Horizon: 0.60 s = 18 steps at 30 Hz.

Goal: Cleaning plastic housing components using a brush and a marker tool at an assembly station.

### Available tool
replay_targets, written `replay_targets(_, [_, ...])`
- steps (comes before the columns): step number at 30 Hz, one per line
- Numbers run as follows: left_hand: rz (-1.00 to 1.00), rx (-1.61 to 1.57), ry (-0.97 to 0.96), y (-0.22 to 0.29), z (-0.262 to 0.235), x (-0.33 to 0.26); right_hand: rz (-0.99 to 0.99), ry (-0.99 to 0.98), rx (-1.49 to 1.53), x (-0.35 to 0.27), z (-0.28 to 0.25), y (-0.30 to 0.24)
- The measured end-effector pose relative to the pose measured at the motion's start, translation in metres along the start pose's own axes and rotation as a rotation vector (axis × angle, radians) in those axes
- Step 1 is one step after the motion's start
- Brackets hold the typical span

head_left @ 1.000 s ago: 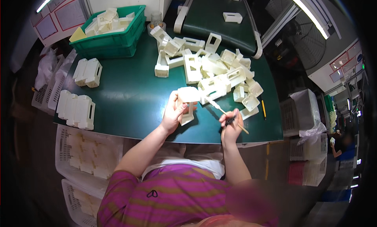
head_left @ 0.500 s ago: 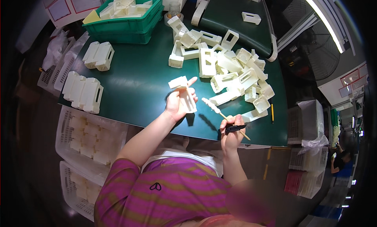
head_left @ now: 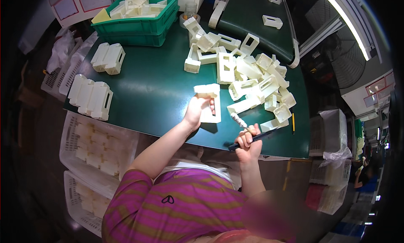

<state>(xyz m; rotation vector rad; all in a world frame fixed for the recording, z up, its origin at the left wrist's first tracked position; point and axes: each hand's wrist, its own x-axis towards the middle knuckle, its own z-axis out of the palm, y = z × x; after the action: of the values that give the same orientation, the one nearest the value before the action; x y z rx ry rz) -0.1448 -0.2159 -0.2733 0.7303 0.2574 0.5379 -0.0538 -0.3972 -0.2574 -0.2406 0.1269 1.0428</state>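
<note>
The person's left hand (head_left: 194, 112) is closed around a cream plastic frame (head_left: 209, 105), a rectangular moulded piece with an open window through it. The fingers wrap the frame's left side and show through the window, so the piece is held firmly and stands just above the green tabletop (head_left: 151, 87). Its long axis runs roughly away from the person, with a thicker block at the far end.

The right hand (head_left: 248, 143) is curled shut on a black-handled tool (head_left: 249, 138). The handle points down and to the left out of the fist, and the pale working end reaches up and left from the knuckles toward the frame. The tool's tip lies just beside the frame's lower right corner, near it but apart; whether it touches cannot be told.

So the frame lies up and to the left of the right hand and directly in the left hand, which is plainly the nearer of the two. The gap between the hands is short, and the tool's pale end lies in it.

Just beyond the right hand, farther from the body, lies a loose heap of white parts (head_left: 252, 79) of the same kind. Well to the left of the left hand stand neat rows of stacked pieces (head_left: 90, 95), and farther out sits a green crate (head_left: 139, 20) filled with more of them.
</note>
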Motion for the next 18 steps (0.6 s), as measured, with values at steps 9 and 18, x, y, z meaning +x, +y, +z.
replay_targets(9, [0.011,0.440,-0.028,-0.014,0.005,-0.002,-0.567,-0.001,-0.614,-0.001,0.033,-0.003])
replay_targets(18, [0.012,0.456,-0.049,-0.013,0.007,-0.002,-0.733,-0.046,-1.315,0.025,0.032,-0.005])
